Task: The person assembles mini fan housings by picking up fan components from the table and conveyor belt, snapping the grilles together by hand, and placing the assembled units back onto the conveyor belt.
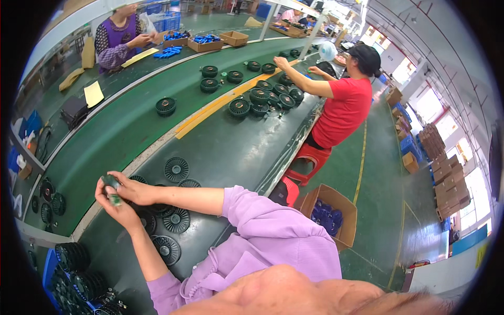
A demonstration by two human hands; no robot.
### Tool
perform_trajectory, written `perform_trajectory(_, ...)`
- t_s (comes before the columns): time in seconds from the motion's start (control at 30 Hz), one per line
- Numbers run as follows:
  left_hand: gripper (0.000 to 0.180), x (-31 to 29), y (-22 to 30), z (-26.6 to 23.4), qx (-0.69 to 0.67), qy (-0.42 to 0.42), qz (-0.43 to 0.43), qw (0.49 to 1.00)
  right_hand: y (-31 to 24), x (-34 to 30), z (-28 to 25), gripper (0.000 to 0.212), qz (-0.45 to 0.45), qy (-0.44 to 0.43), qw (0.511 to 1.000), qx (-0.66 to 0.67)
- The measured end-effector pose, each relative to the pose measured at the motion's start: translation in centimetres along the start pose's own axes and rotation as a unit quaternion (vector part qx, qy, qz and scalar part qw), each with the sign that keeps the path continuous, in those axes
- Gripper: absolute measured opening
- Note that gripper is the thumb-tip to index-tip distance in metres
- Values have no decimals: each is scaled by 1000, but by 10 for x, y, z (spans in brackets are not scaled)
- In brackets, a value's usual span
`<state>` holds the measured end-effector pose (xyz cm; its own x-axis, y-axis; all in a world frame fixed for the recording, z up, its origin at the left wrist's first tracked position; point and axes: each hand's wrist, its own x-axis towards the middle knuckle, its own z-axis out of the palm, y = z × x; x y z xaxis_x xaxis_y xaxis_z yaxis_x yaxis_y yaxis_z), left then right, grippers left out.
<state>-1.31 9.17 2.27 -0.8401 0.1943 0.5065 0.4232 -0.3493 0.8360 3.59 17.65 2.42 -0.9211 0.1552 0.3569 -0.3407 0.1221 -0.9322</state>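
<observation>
Both my hands meet over the left part of the dark green bench. My left hand (pixel 119 211) is closed around a dark part with a small green circuit board (pixel 115 200). Above it, my right hand (pixel 135 191) grips the same part from the other side. Fingers cover most of the part, so its full shape is hidden. Below and beside my wrists lie several black round finned fan covers (pixel 176 220). Another finned cover (pixel 176 169) lies flat a little farther out, and one more (pixel 166 250) sits nearer my body.
A blue crate (pixel 51 270) of black round parts stands at lower left. Beyond the bench runs a green conveyor (pixel 131 123) carrying black fan units (pixel 166 106). A co-worker in red (pixel 349 107) sits farther right; another in purple (pixel 118 42) stands across. A cardboard box (pixel 344 239) holds blue-purple parts.
</observation>
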Motion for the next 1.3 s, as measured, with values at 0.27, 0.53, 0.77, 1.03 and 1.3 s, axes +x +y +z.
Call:
perform_trajectory(0.27, 29, -27, 1, 19, -40, -17, -9, 999, -4, -37, 6, 63, -63, 103, 988, 92)
perform_trajectory(0.53, 39, -57, -21, 37, 152, -303, 34, 940, -13, -115, -91, 64, 61, 238, 951, -187)
perform_trajectory(0.77, 32, -75, 18, 25, 156, -374, -58, 913, -21, -215, -240, 89, 113, 493, 623, -597)
perform_trajectory(1.03, 27, -112, 35, -10, 197, -370, -52, 906, 22, -257, -239, 61, 83, 511, 633, -576)
perform_trajectory(1.3, 25, -138, 54, -34, 326, -294, -1, 898, 4, -248, -222, 27, -75, 435, 663, -605)
